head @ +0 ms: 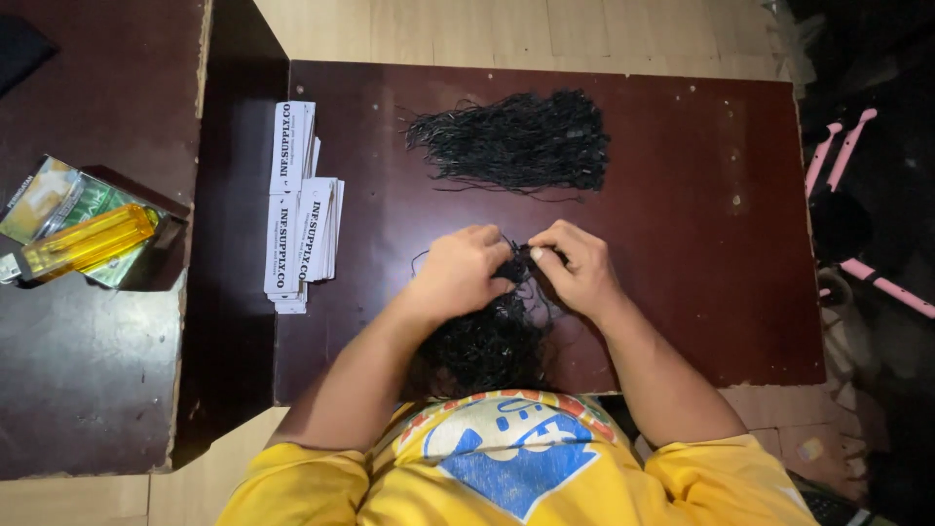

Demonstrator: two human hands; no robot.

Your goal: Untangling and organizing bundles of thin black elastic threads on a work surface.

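Dark red-brown wood makes the table [682, 244], where a loose pile of black strings [516, 141] lies at the far side and a bigger tangle of black strings [487, 341] lies near the person. White paper tags [302, 209] lie stacked at the left. The left hand [458, 273] and right hand [579, 268] are nearly touching, fingers pinched closed on one string from the tangle.

Near end of tangled black cord bundle [484, 343] hidden under forearms and yellow printed shirt [506, 468], toward dark red-brown wooden tabletop [701, 244] near edge. Cord pinched between left hand [458, 273] and right hand [579, 268] too fine to trace; fingertips hidden.
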